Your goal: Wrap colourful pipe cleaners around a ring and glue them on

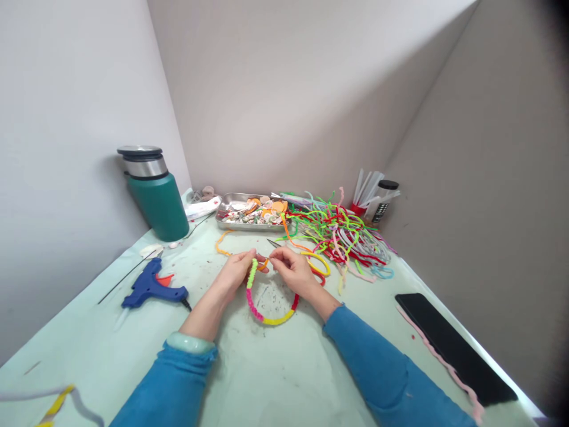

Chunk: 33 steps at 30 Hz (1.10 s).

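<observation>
A curved band wrapped in fuzzy pipe cleaner point(278, 321), with green, pink, yellow and red stretches, hangs in a loop between my hands. My left hand point(237, 273) is closed around its green end. In a pinch, my right hand point(296, 270) has an orange pipe cleaner point(264, 265) close to the left fingertips. The red end of the band passes beneath the right hand, where its tip is hidden. Scissors with yellow and red handles point(320, 261) lie just behind the right hand, partly covered by it.
A blue glue gun point(151, 286) and a green bottle point(160, 204) are on the left. At the back are a metal tray point(249, 226) of small craft pieces and a heap of pipe cleaners point(342, 231). A black flat object point(453, 344) lies at right.
</observation>
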{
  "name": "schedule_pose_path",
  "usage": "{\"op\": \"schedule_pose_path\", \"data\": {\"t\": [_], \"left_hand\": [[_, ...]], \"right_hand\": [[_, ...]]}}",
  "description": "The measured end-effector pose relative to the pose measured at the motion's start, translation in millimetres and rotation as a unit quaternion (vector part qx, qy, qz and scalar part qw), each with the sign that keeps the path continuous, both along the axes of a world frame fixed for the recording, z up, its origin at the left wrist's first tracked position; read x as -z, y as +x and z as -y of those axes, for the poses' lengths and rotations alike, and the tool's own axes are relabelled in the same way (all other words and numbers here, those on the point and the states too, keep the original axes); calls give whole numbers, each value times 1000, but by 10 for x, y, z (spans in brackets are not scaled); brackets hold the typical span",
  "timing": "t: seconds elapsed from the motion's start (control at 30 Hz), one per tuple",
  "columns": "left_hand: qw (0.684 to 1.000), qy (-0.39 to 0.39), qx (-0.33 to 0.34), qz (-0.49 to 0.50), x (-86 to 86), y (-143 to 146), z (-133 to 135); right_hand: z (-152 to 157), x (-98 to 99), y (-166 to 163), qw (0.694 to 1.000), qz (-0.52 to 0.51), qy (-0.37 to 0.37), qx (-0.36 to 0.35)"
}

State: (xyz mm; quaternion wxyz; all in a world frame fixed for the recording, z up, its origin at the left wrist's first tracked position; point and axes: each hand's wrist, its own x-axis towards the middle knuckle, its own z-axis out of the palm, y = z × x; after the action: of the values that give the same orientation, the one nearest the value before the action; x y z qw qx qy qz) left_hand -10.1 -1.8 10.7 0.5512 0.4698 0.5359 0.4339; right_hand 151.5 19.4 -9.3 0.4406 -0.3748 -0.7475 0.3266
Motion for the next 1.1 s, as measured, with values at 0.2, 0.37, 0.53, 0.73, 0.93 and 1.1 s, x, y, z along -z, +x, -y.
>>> {"op": "schedule_pose_path", "data": {"t": [0.2, 0.37, 0.53, 0.73, 0.93, 1.1], "left_hand": [[971, 151, -19, -183, 56, -6, -6], [911, 234, -18, -340, 86, 0, 19], [856, 286, -3, -430, 102, 16, 46], [789, 326, -20, -520, 111, 23, 73], [744, 363, -6, -560, 104, 9, 59], [721, 394, 17, -570, 88, 23, 48]], "right_hand": [[-9, 37, 3, 999, 29, 22, 21], [-11, 52, 2, 998, 39, 29, 44], [-17, 58, 4, 995, 66, 48, 61], [-4, 39, -14, 990, 104, 70, 64], [8, 38, -33, 990, 112, 63, 66], [-9, 67, -27, 989, 121, 62, 64]]}}
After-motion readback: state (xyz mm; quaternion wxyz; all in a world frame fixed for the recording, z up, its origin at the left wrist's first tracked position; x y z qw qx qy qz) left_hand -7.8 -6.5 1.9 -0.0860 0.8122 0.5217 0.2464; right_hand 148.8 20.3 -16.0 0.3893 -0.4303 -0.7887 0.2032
